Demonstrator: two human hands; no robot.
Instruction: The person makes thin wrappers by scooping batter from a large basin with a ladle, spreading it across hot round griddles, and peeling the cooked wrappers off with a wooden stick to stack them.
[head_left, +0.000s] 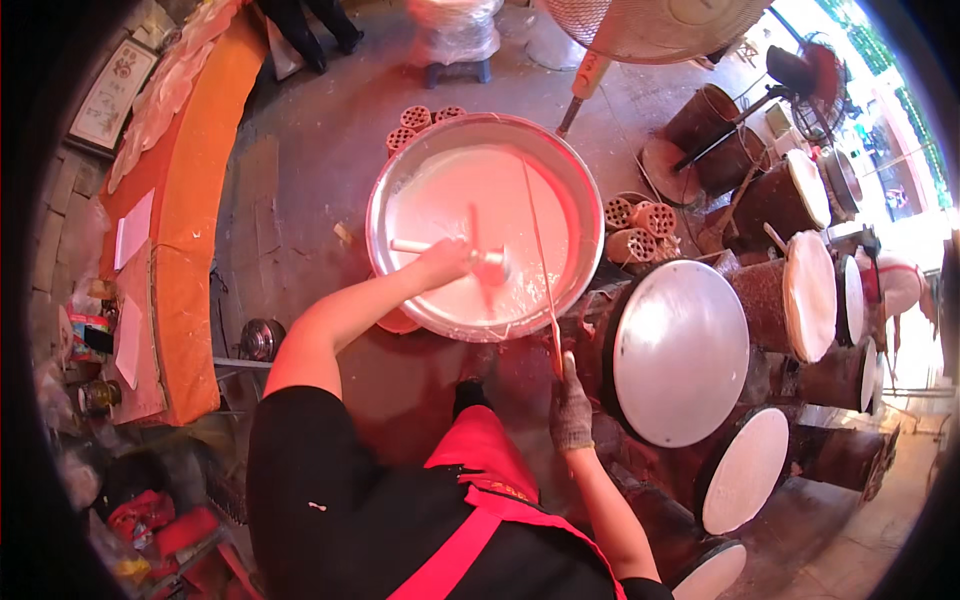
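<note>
My bare left hand (450, 261) reaches over a large metal basin (377, 225) of pale, wet batter (465, 180). It grips a light-coloured handled tool (409, 246), whose round head looks blurred close to the batter. A grey-brown knitted glove covers my right hand (570, 411), which is beside the basin's near right side. That hand is closed around the lower end of a long thin stick (541, 259), which slants across the rim with its far part over the batter. To the right of the glove is a round metal griddle (681, 352), its pale top shiny.
More drum-like stoves with round tops (746, 471) stand to the right. Honeycomb briquettes (634, 246) lie close by the basin. A mesh fan (660, 26) stands beyond it. Along the left runs an orange-covered table (196, 300). Another person's legs (315, 34) show at the top.
</note>
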